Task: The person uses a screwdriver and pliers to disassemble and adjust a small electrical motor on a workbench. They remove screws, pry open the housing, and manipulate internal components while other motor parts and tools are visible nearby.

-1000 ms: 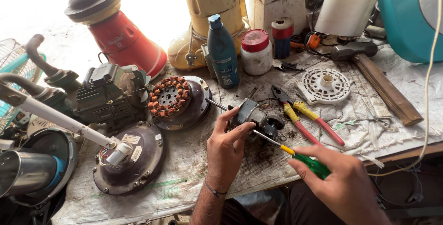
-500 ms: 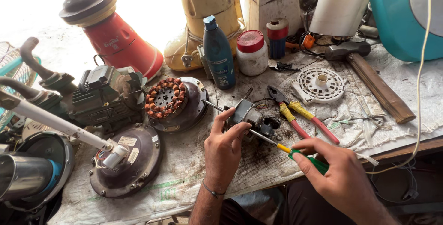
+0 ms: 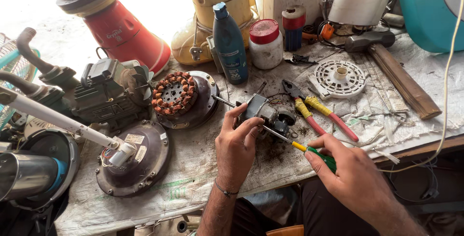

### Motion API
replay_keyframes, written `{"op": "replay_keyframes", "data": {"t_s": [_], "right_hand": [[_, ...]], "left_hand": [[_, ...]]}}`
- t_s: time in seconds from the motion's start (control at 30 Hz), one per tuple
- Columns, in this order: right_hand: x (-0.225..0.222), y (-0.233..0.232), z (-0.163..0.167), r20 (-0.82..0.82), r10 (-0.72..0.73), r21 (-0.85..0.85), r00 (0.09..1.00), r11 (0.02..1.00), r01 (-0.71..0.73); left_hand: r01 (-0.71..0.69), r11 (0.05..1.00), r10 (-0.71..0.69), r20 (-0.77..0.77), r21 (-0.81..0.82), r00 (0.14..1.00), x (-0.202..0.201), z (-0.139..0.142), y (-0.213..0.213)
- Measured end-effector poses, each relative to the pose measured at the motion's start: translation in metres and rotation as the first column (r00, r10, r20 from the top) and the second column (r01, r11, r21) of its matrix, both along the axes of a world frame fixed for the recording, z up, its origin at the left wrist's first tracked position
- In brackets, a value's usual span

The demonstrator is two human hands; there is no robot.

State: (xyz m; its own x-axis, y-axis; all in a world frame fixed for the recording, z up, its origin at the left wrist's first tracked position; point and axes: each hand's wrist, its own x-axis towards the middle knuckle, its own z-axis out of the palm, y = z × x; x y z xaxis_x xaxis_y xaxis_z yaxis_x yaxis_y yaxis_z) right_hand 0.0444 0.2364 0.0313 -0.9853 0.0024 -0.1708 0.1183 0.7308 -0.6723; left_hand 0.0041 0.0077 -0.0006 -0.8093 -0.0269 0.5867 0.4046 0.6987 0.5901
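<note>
Centrally, on the sack-covered desk, the left hand pinches a small grey fan motor, its fingers clamped over the housing, apparently to steady it against turning. The right hand is wrapped tight round the green-and-yellow handle of a screwdriver, whose long shaft runs up and left across the motor (the tip shows beyond it, near the copper-wound stator). Just beside the motor on its right lie red-and-yellow pliers, with a hammer and a white plastic grille disc farther back.
</note>
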Motion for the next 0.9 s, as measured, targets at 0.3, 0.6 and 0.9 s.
{"op": "replay_keyframes", "data": {"t_s": [0.3, 0.6, 0.9], "right_hand": [[0.004, -0.002, -0.003, -0.087, -0.075, -0.111, 0.993, 0.992, 0.066], [0.011, -0.007, 0.001, -0.718, 0.115, -0.002, 0.687, 0.986, -0.168], [0.012, -0.007, 0.001, -0.873, 0.234, 0.193, 0.427, 0.971, -0.138]], "left_hand": [[-0.005, 1.0, 0.003, -0.101, -0.024, 0.995, -0.002, -0.002, 0.002], [-0.012, 1.0, 0.012, -0.001, 0.008, 1.0, -0.002, -0.002, 0.001], [-0.024, 1.0, 0.024, 0.029, 0.006, 0.999, -0.001, -0.001, 0.001]]}}
